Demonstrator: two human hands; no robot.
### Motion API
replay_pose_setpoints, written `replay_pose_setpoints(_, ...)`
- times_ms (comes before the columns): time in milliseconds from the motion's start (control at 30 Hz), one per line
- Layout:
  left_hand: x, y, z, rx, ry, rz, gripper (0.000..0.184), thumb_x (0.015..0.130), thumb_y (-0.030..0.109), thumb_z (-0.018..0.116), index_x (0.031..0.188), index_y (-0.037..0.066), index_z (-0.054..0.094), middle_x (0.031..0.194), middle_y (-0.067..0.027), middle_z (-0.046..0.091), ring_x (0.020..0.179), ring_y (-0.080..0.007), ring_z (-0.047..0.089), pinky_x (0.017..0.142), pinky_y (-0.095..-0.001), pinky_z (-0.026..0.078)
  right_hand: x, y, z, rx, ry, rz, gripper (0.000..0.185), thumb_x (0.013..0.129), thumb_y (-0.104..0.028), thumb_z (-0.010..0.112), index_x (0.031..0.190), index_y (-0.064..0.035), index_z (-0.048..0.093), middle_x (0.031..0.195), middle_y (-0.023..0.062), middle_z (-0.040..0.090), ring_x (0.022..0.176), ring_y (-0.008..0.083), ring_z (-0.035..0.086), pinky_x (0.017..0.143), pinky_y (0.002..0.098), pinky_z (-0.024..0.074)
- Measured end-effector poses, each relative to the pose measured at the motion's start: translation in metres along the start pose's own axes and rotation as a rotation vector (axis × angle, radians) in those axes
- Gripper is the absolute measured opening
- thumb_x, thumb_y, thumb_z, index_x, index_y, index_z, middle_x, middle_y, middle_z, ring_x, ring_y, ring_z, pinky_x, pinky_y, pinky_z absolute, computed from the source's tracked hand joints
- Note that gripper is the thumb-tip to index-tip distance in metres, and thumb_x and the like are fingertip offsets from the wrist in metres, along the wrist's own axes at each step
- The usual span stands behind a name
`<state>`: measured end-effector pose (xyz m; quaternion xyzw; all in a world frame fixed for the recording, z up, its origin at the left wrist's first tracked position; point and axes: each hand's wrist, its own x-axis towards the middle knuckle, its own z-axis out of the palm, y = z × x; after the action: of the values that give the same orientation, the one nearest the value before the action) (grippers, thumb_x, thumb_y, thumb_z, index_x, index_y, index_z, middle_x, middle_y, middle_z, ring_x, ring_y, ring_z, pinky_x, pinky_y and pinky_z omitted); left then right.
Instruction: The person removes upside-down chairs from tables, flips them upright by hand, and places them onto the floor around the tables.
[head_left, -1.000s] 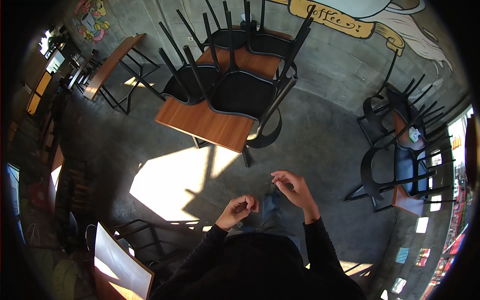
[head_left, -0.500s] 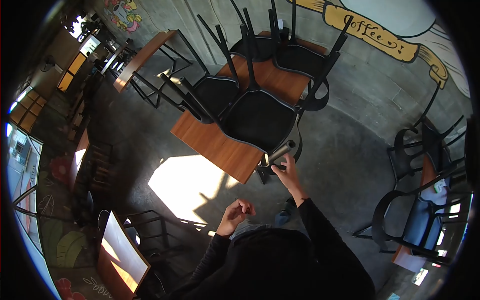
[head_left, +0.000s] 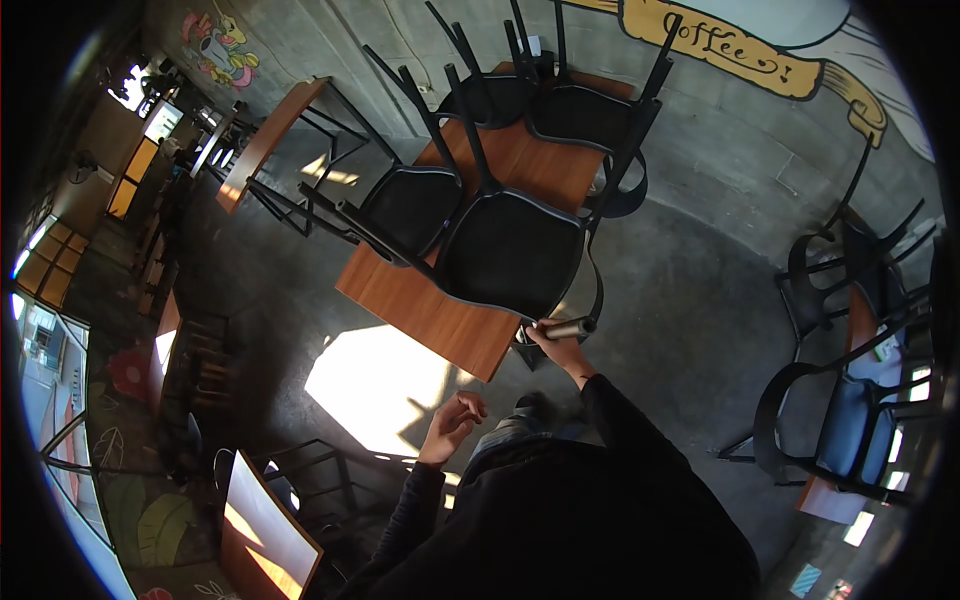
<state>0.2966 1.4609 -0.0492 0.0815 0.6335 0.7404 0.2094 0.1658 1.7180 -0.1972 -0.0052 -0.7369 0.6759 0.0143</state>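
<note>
at the far left of my feed, a narrow table (head_left: 270,140) stands near the wall (head_left: 340,55), and a smaller table (head_left: 265,525) sits lower down with bars of sunlight across its top. a bright patch of sun (head_left: 370,385) lies on the floor (head_left: 260,390), reaching toward the near edge of the central table (head_left: 425,315).

that tabletop carries upturned chairs, legs in the air: i see a left chair (head_left: 412,205) by the left edge and two far chairs (head_left: 587,115) toward the far edge. my view has the left hand (head_left: 453,427) in the air, near the tabletop's near corner but apart from it, its fingers loosely half curled with a narrow gap to the thumb.

the near chair (head_left: 515,255) rests seat down toward the tabletop's right edge, and one of its legs (head_left: 572,328) juts out past that edge. i have the right hand (head_left: 558,350) on this leg, its fingers wrapped around the tube; how firmly, i cannot tell.

farthest right, a side table (head_left: 832,502) carries more upturned chairs, one with a bluish seat (head_left: 857,425) close to the tabletop's near end.
</note>
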Motion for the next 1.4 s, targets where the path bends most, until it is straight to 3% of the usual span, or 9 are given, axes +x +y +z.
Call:
replay_pose_setpoints(367,0.069,0.013,-0.085,0.263,0.352,0.144,0.075,0.087,0.009,0.073,0.149,0.011,0.030,0.136,-0.0065,0.042,0.120,-0.0201,0.047,0.096,-0.0354,0.047,-0.122,0.049,-0.053,0.045,0.388,-0.123,0.028,0.084,-0.006,0.080,0.095,-0.0054,0.055,0.084,0.0066,0.065,0.074,0.0138,0.064,0.066,0.0304,0.0510)
replay_pose_setpoints(500,0.090,0.003,-0.105,0.298,0.201,0.309,0.078,0.086,0.011,0.076,0.149,0.010,0.031,0.141,-0.0092,0.040,0.130,-0.0219,0.043,0.106,-0.0388,0.041,-0.155,-0.001,-0.087,0.256,0.299,0.193,0.024,0.089,-0.002,0.071,0.070,-0.0012,0.057,0.062,0.0032,0.055,0.059,0.0119,0.056,0.059,0.0294,0.0470)
replay_pose_setpoints(700,0.118,-0.013,-0.064,0.187,-0.463,0.004,0.017,0.089,0.012,0.072,0.099,0.004,0.060,0.089,-0.0051,0.065,0.089,-0.0161,0.065,0.083,-0.0296,0.051,-0.178,-0.104,-0.117,0.384,0.593,0.097,0.050,0.098,-0.014,0.053,0.051,-0.0079,0.037,0.046,0.0037,0.039,0.043,0.0157,0.039,0.049,0.0330,0.0344)
replay_pose_setpoints(733,0.112,-0.009,-0.040,0.015,-0.333,-0.133,0.022,0.095,0.011,0.066,0.078,0.007,0.052,0.068,-0.0007,0.056,0.064,-0.0091,0.057,0.061,-0.0245,0.045,-0.182,-0.110,-0.121,0.366,0.630,0.076,0.050,0.098,-0.015,0.053,0.051,-0.0083,0.037,0.046,0.0037,0.039,0.042,0.0158,0.039,0.049,0.0331,0.0338)
replay_pose_setpoints(900,0.127,-0.011,-0.009,-0.153,-0.428,-0.195,0.033,0.098,0.008,0.061,0.068,0.009,0.046,0.056,0.0029,0.043,0.051,-0.0042,0.040,0.048,-0.0245,0.029,-0.213,-0.121,-0.131,0.353,0.815,-0.039,0.047,0.100,-0.017,0.054,0.056,-0.0091,0.037,0.045,0.0039,0.040,0.039,0.0156,0.037,0.047,0.0335,0.0317)
replay_pose_setpoints(1100,0.114,0.041,0.051,0.318,-0.499,0.152,0.035,0.097,0.012,0.066,0.067,0.008,0.049,0.053,0.0039,0.046,0.047,-0.0036,0.041,0.045,-0.0229,0.029,-0.271,-0.127,-0.139,0.467,0.893,-0.293,0.054,0.102,-0.058,0.036,0.091,-0.0075,0.050,0.060,0.0012,0.045,0.053,0.0158,0.043,0.071,0.0331,0.0410)
replay_pose_setpoints(1167,0.127,0.054,0.066,0.337,-0.579,0.238,0.037,0.097,0.013,0.065,0.065,0.009,0.048,0.052,0.0044,0.044,0.046,-0.0032,0.040,0.044,-0.0231,0.029,-0.276,-0.160,-0.121,0.770,1.198,-0.340,0.060,0.100,-0.063,0.036,0.105,-0.0060,0.054,0.069,0.0010,0.050,0.055,0.0180,0.048,0.077,0.0368,0.0430)
replay_pose_setpoints(1267,0.144,0.081,0.085,0.229,-0.607,0.182,0.040,0.096,0.018,0.069,0.062,0.007,0.051,0.051,0.0047,0.046,0.046,-0.0031,0.041,0.044,-0.0238,0.028,-0.329,-0.082,-0.128,0.685,1.531,-0.024,0.055,0.101,-0.055,0.044,0.125,-0.0071,0.054,0.079,0.0006,0.056,0.061,0.0170,0.056,0.073,0.0346,0.0486)
replay_pose_setpoints(1400,0.148,0.105,0.115,0.014,-0.670,0.082,0.039,0.098,0.017,0.067,0.064,0.007,0.051,0.051,0.0048,0.045,0.044,-0.0034,0.040,0.043,-0.0235,0.027,-0.426,0.050,-0.107,0.249,1.264,0.641,0.060,0.087,-0.011,0.065,0.144,-0.0202,0.049,0.092,0.0050,0.064,0.067,0.0147,0.061,0.052,0.0276,0.0516)
